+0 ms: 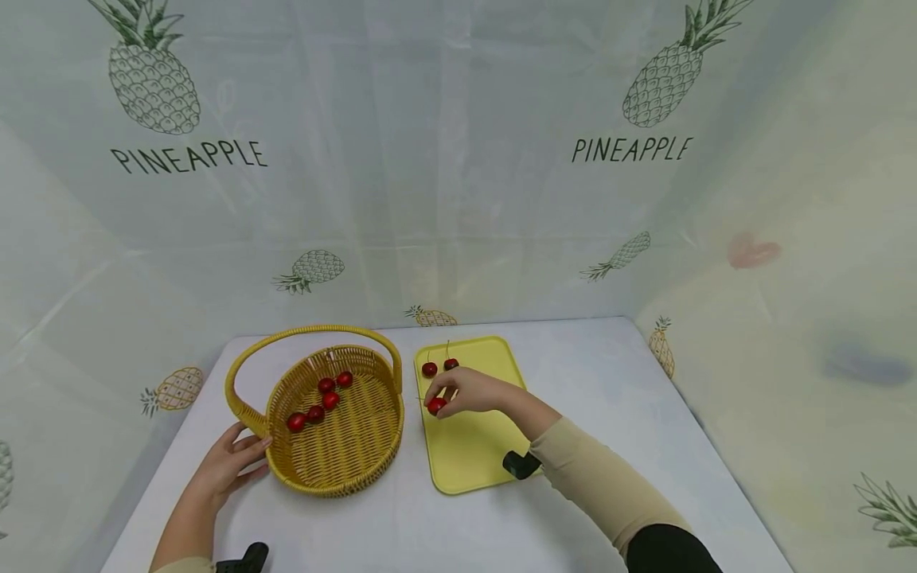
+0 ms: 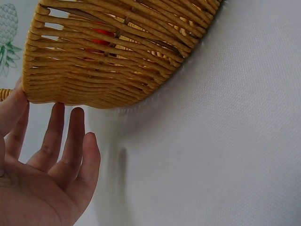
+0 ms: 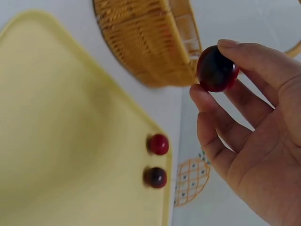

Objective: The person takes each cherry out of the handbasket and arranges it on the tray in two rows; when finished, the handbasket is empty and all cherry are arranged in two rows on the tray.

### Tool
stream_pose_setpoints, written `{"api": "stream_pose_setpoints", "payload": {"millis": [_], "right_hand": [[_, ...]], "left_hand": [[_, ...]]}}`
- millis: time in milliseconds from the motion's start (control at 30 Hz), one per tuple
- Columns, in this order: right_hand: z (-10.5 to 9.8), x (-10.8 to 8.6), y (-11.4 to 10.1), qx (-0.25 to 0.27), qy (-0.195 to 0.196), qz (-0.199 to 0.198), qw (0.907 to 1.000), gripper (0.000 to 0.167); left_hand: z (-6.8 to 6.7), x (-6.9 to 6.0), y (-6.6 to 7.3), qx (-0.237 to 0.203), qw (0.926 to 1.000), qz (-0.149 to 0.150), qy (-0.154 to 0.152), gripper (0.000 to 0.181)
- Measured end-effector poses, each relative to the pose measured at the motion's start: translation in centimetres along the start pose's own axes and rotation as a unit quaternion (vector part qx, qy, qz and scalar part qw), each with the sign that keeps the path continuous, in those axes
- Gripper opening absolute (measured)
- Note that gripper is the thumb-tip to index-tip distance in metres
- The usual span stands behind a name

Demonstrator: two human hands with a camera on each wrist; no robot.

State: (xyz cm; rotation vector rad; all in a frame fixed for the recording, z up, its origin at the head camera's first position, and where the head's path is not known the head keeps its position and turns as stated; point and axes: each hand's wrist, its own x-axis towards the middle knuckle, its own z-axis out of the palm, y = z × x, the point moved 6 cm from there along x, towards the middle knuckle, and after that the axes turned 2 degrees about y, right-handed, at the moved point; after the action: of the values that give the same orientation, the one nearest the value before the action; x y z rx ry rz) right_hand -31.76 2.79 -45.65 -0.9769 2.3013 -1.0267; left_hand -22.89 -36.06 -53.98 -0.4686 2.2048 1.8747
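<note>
A round woven basket [image 1: 392, 454] with a tall handle holds several red cherries [image 1: 330, 400] along its left and back part. At its left edge, my left hand [image 1: 228, 463] grips the rim; in the left wrist view the fingertips of that hand [image 2: 51, 165] meet the woven side [image 2: 94, 80]. Above the left part of a yellow tray [image 1: 473, 454], my right hand [image 1: 476, 392] pinches one cherry [image 1: 436, 406] between thumb and fingers. The right wrist view shows this cherry [image 3: 217, 69] dark and shiny at the fingertips of the hand [image 3: 263, 132].
Two cherries with stems [image 1: 429, 369] lie at the tray's back left corner, right of the basket. A white cloth [image 1: 595, 382] covers the table, and a curtain printed with pineapples [image 1: 430, 199] hangs behind it.
</note>
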Motion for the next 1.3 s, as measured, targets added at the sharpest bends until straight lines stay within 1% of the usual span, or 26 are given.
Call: {"api": "stream_pose_setpoints", "payload": {"millis": [367,567,733,900,1000,1200,1300], "right_hand": [[-1.5,-0.9,2.5,0.016,0.016,0.025,0.9994,0.025],[-2.3,-1.0,4.3,0.024,0.044,0.041,0.9979,0.025],[-2.9,-1.0,5.6,0.054,0.067,0.059,0.9945,0.026],[-3.3,-1.0,7.0,0.088,0.082,0.072,0.9902,0.028],[-3.7,-0.9,7.9,0.091,0.094,0.080,0.9882,0.029],[-4.4,-0.6,9.4,0.077,0.123,0.103,0.9840,0.027],[-4.7,-0.5,9.9,0.071,0.135,0.113,0.9818,0.027]], "left_hand": [[-0.2,0.3,-0.3,-0.004,1.0000,0.003,0.000,0.085],[-0.1,0.2,-0.2,-0.002,1.0000,0.003,0.002,0.085],[-0.1,0.3,-0.3,-0.005,1.0000,0.000,0.004,0.085],[-0.1,0.3,-0.4,-0.008,1.0000,0.000,0.004,0.085],[-0.1,0.2,-0.3,-0.009,0.9999,0.001,0.004,0.083],[0.0,0.1,-0.2,-0.011,0.9999,0.001,0.005,0.083],[0.0,0.0,-0.1,-0.010,0.9999,0.000,0.005,0.084]]}}
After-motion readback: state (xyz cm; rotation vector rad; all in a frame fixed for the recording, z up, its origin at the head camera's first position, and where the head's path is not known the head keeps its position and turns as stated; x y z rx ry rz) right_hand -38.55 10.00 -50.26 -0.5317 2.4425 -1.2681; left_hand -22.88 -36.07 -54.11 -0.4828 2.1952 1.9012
